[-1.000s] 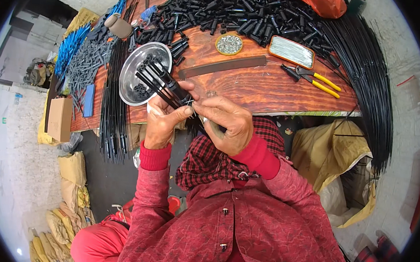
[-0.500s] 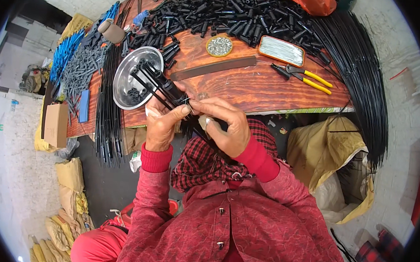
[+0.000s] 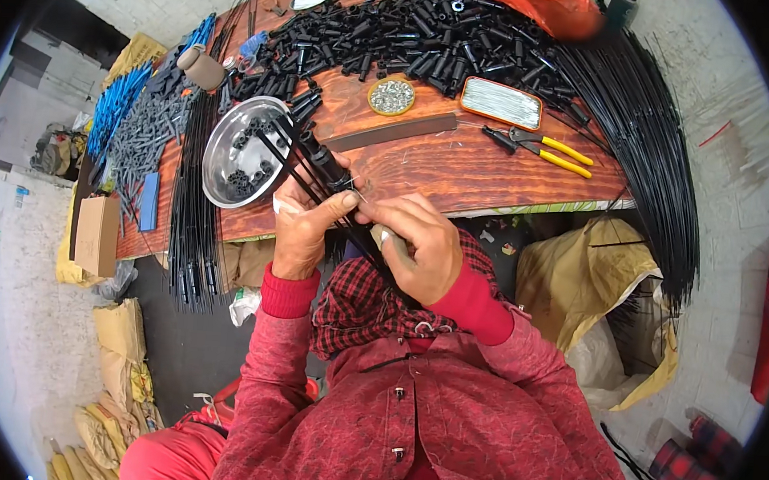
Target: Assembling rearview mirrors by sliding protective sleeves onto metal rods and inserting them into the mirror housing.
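Note:
My left hand (image 3: 300, 239) grips several long black rods (image 3: 299, 164) together with a black tubular fitting (image 3: 325, 165). The rods slant from the bowl down toward my lap. My left thumb presses at the fitting's lower end. Close against that thumb, my right hand (image 3: 424, 250) has its thumb and forefinger pinched on a thin silvery wire (image 3: 360, 194). Pale wrapping shows on fingers of both hands. Behind the rods sits a shiny round bowl (image 3: 214, 158) with black ring-like parts inside.
On the wooden table (image 3: 425, 167) lie a dark flat bar (image 3: 383, 133), yellow-handled pliers (image 3: 555, 154), a tray of thin silvery wires (image 3: 503, 103) and a dish of small metal pieces (image 3: 392, 96). Black fittings (image 3: 416, 42) heap behind; black rod bundles lie right (image 3: 645, 151) and left (image 3: 194, 182).
The rods spread wider apart above my left hand, and more of the bowl's inside shows. My right hand has shifted slightly, still pinching at the left thumb. The view has turned a little.

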The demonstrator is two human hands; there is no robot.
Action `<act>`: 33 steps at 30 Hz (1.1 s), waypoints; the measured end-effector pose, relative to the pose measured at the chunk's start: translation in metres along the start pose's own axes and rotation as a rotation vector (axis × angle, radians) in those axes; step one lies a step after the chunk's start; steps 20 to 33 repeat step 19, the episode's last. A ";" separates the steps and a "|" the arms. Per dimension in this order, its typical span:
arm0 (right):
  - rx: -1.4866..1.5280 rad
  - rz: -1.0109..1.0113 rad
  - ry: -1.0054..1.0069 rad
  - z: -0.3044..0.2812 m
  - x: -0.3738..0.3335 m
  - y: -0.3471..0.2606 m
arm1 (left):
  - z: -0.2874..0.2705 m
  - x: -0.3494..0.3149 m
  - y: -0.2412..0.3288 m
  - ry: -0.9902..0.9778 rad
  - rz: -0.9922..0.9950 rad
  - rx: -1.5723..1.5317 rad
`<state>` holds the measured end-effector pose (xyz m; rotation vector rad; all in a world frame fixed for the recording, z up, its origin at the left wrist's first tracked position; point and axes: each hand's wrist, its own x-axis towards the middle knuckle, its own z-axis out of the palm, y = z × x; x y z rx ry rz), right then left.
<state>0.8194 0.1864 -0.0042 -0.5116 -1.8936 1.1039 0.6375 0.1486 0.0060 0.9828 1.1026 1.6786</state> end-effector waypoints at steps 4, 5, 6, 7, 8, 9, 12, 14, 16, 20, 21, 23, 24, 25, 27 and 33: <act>-0.124 0.001 0.120 -0.008 0.001 -0.004 | 0.008 0.003 0.001 0.041 0.000 0.083; -0.151 0.032 0.200 -0.011 0.003 -0.005 | 0.008 0.002 0.001 0.043 0.000 0.081; -0.163 -0.018 0.236 -0.012 0.010 -0.005 | 0.008 0.002 0.001 0.059 0.007 0.113; -0.169 -0.017 0.238 -0.013 0.015 -0.007 | 0.009 0.002 0.000 0.068 0.012 0.142; -0.142 -0.016 0.220 -0.013 0.021 -0.012 | 0.012 0.003 0.001 0.064 0.011 0.138; -0.115 -0.015 0.202 -0.014 0.025 -0.014 | 0.015 0.002 0.002 0.078 0.015 0.150; -0.181 -0.092 0.173 -0.016 0.035 -0.006 | 0.017 0.003 0.002 0.088 0.021 0.162; -0.216 -0.133 0.202 -0.014 0.038 -0.001 | 0.015 0.003 0.001 0.087 0.014 0.165; -0.235 -0.142 0.200 -0.014 0.039 0.003 | 0.014 0.003 0.000 0.076 0.020 0.183; -0.245 -0.020 0.119 -0.016 0.039 0.002 | 0.015 0.004 0.001 0.067 0.032 0.211; -0.245 -0.020 0.119 -0.016 0.039 0.002 | 0.015 0.004 0.001 0.067 0.032 0.211; -0.245 -0.020 0.119 -0.016 0.039 0.002 | 0.015 0.004 0.001 0.067 0.032 0.211; -0.245 -0.020 0.119 -0.016 0.039 0.002 | 0.015 0.004 0.001 0.067 0.032 0.211; -0.245 -0.020 0.119 -0.016 0.039 0.002 | 0.015 0.004 0.001 0.067 0.032 0.211; -0.245 -0.020 0.119 -0.016 0.039 0.002 | 0.015 0.004 0.001 0.067 0.032 0.211; -0.245 -0.020 0.119 -0.016 0.039 0.002 | 0.015 0.004 0.001 0.067 0.032 0.211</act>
